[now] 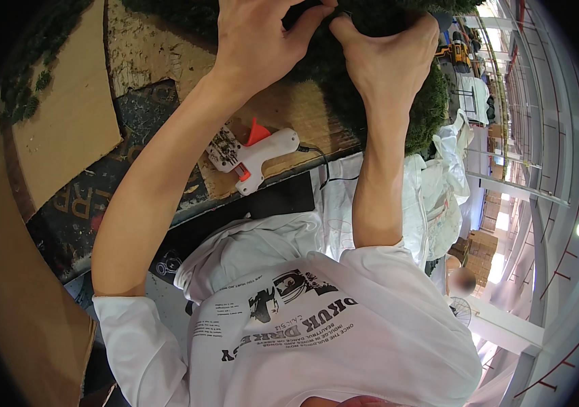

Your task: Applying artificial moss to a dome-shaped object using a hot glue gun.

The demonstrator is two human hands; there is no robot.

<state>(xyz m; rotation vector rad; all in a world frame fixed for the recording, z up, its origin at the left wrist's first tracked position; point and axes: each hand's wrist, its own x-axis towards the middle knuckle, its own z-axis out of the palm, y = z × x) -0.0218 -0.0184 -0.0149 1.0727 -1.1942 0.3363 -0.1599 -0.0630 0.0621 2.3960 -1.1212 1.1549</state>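
Dark green artificial foliage (pixel 344 88) lies under both hands at the top of the head view. My left hand (pixel 259 44) is closed, its thumb and forefinger pinched together over the greenery. Whatever is in that pinch is too dark and small to name. Just to the right, my right hand (pixel 391 61) curls into the foliage, thumb bent toward the left hand and fingertips partly hidden by the green. A white hot glue gun (pixel 269 154) with an orange trigger rests on the bench below the hands, between my forearms.
Brown cardboard (pixel 65 108) covers the bench's left part, with more greenery (pixel 35 95) on it. The glue gun's black cord (pixel 325 169) hangs over the bench edge. White sacks (pixel 432 197) stand at right; a yellow and black power drill (pixel 461 53) lies beyond.
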